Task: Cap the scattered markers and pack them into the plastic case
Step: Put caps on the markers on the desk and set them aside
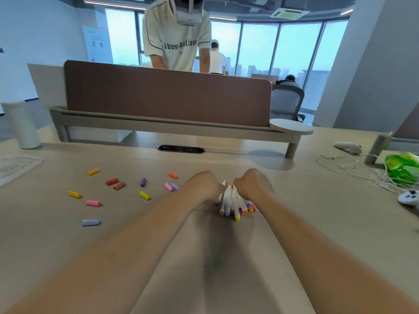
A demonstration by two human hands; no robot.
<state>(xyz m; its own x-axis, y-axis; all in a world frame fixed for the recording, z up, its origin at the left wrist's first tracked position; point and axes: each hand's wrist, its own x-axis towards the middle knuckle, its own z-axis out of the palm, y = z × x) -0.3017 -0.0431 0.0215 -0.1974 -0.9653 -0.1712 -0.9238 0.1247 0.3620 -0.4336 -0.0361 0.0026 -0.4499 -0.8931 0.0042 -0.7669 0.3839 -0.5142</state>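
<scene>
Your left hand (204,186) and right hand (251,184) meet at the middle of the table (317,223), knuckles up. Each grip curls round one bundle of white markers (231,200) pressed between them. Your fingertips are hidden under the hands, so the hold only seems closed. The markers' coloured ends fan toward the near edge and touch the table. Loose caps (113,181) lie scattered toward the left edge, well apart from the bundle. Tangled cables (362,171) and a controller (409,197) sit by the right edge.
</scene>
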